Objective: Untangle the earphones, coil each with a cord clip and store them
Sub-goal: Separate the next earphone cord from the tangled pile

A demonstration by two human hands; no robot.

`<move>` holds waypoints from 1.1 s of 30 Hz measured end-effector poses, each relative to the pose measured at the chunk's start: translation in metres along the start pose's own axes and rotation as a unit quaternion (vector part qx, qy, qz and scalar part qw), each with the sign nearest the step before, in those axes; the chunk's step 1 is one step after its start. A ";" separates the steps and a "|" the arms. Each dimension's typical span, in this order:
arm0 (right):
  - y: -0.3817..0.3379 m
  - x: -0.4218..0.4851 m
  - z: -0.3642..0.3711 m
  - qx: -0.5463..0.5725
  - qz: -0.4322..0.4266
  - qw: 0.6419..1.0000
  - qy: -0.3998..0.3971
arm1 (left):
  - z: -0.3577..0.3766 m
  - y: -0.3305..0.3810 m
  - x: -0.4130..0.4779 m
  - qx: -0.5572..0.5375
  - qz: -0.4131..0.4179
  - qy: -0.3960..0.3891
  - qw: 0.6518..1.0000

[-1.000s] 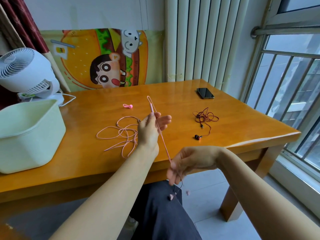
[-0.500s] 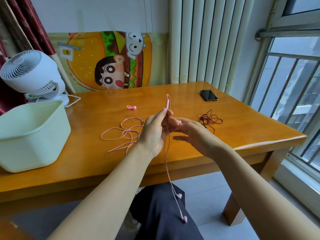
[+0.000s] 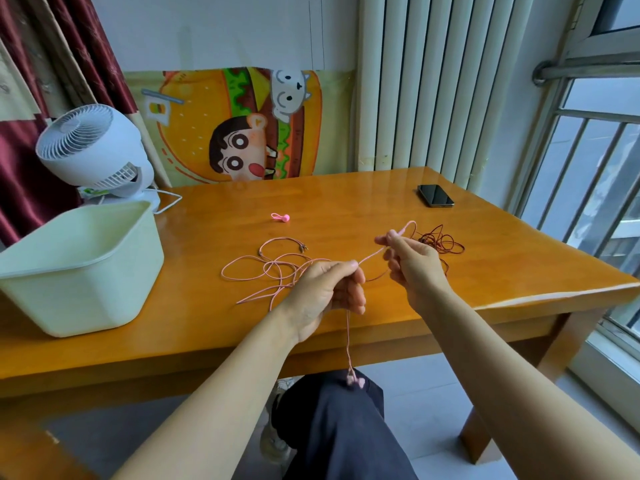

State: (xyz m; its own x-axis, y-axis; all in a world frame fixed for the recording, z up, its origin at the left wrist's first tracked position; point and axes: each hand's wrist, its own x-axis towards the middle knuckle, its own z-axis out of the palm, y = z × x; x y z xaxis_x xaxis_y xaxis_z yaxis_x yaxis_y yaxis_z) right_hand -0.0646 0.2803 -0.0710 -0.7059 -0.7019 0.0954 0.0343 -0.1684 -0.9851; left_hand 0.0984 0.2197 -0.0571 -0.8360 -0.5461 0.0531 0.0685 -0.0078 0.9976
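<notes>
The pink earphones (image 3: 273,268) lie in loose loops on the wooden table (image 3: 346,209). My left hand (image 3: 325,289) pinches their cord above the table's front edge; the two earbuds (image 3: 355,381) dangle below it over my lap. My right hand (image 3: 412,261) pinches the same cord a little farther right and higher, with the pink inline remote sticking up past its fingers. A short taut stretch of cord runs between both hands. The dark red earphones (image 3: 440,242) lie tangled just behind my right hand. A pink cord clip (image 3: 280,217) rests mid-table.
A pale green plastic tub (image 3: 79,268) stands at the table's left end, with a white fan (image 3: 93,150) behind it. A black phone (image 3: 435,195) lies at the far right. A radiator and a barred window are on the right.
My right hand came up from below the table edge, met the left hand at the cord, then drew away to the right. The earbuds now hang lower from my left hand.
</notes>
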 end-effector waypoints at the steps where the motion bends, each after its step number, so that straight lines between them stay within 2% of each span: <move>1: 0.003 0.001 -0.003 -0.042 0.015 0.999 0.008 | -0.002 -0.001 -0.001 -0.012 -0.001 0.009 1.000; 5: 0.005 -0.006 -0.004 -0.231 0.095 0.965 -0.081 | -0.009 -0.002 0.003 -0.035 0.004 0.060 0.998; 7: 0.003 -0.007 0.000 -0.264 0.025 0.963 -0.037 | -0.010 -0.003 0.004 -0.028 0.004 0.067 0.997; 10: -0.001 -0.009 0.005 -0.227 -0.175 0.958 0.018 | -0.009 -0.004 0.005 -0.019 -0.001 0.067 0.998; 12: -0.004 -0.010 0.011 -0.209 -0.234 0.949 -0.038 | -0.007 -0.005 0.005 -0.011 -0.006 0.066 0.998; 15: -0.005 -0.012 0.016 -0.182 -0.173 0.952 -0.175 | -0.004 -0.004 0.006 -0.018 -0.005 0.068 0.998; 17: -0.004 -0.016 0.016 -0.213 -0.141 0.942 -0.217 | -0.005 -0.002 0.005 -0.023 0.001 0.070 0.997; 19: -0.001 -0.017 0.013 -0.242 -0.153 0.940 -0.184 | -0.008 -0.003 0.005 -0.018 0.005 0.068 0.997; 22: 0.004 -0.011 0.006 -0.165 -0.164 0.972 -0.028 | -0.013 -0.007 0.004 -0.023 0.017 0.070 0.997; 24: 0.007 -0.004 -0.002 -0.103 -0.125 0.984 0.073 | -0.016 -0.009 0.004 -0.037 0.037 0.074 0.996; 25: 0.011 0.001 -0.008 -0.106 -0.096 0.985 0.095 | -0.017 -0.010 0.003 -0.045 0.044 0.075 0.995; 26: 0.013 0.005 -0.013 -0.143 -0.066 0.984 0.085 | -0.018 -0.010 0.003 -0.052 0.047 0.078 0.995; 29: 0.022 0.009 -0.016 -0.307 -0.004 0.951 -0.035 | -0.018 -0.011 0.004 -0.056 0.048 0.086 0.994; 30: 0.024 0.008 -0.013 -0.322 -0.024 0.946 -0.034 | -0.017 -0.011 0.004 -0.044 0.048 0.086 0.994; 32: 0.021 0.001 -0.003 -0.274 -0.118 0.954 -0.008 | -0.012 -0.011 0.005 -0.023 0.046 0.080 0.995; 33: 0.016 -0.004 0.003 -0.241 -0.163 0.956 -0.024 | -0.010 -0.012 0.005 -0.020 0.043 0.077 0.996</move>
State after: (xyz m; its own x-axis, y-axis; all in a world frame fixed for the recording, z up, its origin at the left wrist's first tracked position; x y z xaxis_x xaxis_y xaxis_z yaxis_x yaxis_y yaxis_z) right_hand -0.0594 0.2783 -0.0863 -0.5894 -0.6999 0.4034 -0.5200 -0.0534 -0.8525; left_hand 0.0989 0.2082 -0.0696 -0.7336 -0.6675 0.1277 0.1603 0.0127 0.9870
